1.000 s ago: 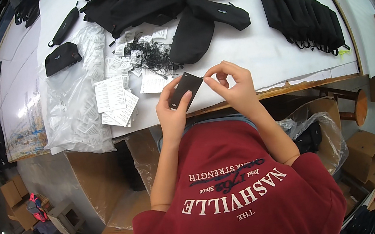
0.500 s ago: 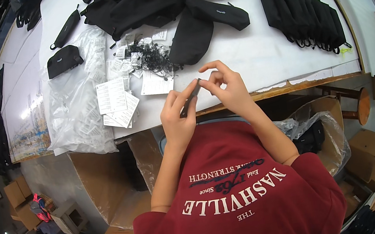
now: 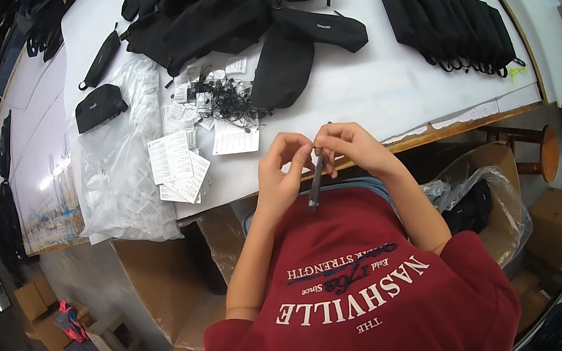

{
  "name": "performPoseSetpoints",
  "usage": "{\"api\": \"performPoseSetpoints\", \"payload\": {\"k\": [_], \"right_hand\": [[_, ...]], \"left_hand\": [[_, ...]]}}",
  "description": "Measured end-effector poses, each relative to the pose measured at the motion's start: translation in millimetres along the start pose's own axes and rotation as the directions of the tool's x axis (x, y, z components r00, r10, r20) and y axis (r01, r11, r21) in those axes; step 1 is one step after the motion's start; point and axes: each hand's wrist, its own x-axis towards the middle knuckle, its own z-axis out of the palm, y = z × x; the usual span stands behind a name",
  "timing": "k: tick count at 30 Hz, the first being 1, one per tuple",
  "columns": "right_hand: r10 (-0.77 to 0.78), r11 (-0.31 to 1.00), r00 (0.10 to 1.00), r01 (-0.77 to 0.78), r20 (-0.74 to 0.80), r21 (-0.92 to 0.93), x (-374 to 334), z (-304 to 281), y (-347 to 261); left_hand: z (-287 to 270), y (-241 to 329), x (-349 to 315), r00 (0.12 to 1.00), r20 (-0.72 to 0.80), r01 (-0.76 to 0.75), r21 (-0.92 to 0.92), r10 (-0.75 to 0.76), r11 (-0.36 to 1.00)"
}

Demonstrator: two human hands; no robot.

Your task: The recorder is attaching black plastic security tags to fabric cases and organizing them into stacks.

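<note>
- Fingers of the left hand [image 3: 279, 176] and of the right hand [image 3: 357, 152] meet at the top of a thin black card tag [image 3: 314, 183], seen edge-on just below the middle of the frame; both hands are pinched shut on its upper end.
- The tag hangs down from the fingertips, over the lap of the red printed shirt [image 3: 356, 288], just below the near edge of the white worktable [image 3: 391, 86].
- Judging by the pinch at the tag's top corner, the step in hand looks like threading or fixing something fine there; any string is too thin to make out.
- The tangle of thin black strings [image 3: 230, 99] lies on the table above the hands, among white printed paper slips [image 3: 174, 162].
- A pile of loose black fabric pouches [image 3: 227, 9] fills the upper middle; a neat row of folded black pouches [image 3: 451, 23] stands at the upper right.
- Clear plastic bags [image 3: 117, 171] lie at the left.
- The next move likely calls for a steady pinch and fine fingertip work, keeping the tag from twisting.
</note>
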Motion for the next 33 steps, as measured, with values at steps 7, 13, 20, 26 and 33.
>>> {"api": "performPoseSetpoints", "payload": {"k": [7, 13, 20, 26, 33], "right_hand": [[-0.084, 0.996, 0.979, 0.077, -0.185, -0.044, -9, -12, -5], [-0.104, 0.993, 0.954, 0.086, -0.282, -0.075, -28, -28, -9], [-0.235, 0.96, 0.893, 0.151, -0.383, -0.236, -44, -33, -22], [-0.247, 0.945, 0.883, 0.128, -0.399, -0.3, -46, -32, -33], [-0.241, 0.926, 0.883, 0.085, -0.403, -0.368, -51, -21, -30]], "left_hand": [[-7, -18, 60, 0.869, -0.009, -0.376, 0.639, 0.495, 0.671], [-29, -21, 96, 0.875, 0.105, -0.24, 0.942, 0.472, 0.236], [-50, 68, 78, 0.915, -0.291, -0.212, 0.24, 0.279, 0.947], [-94, 10, 96, 0.945, -0.218, -0.055, 0.627, 0.243, 0.777], [-55, 17, 30, 0.984, 0.116, -0.176, 0.677, 0.133, 0.715]]}}
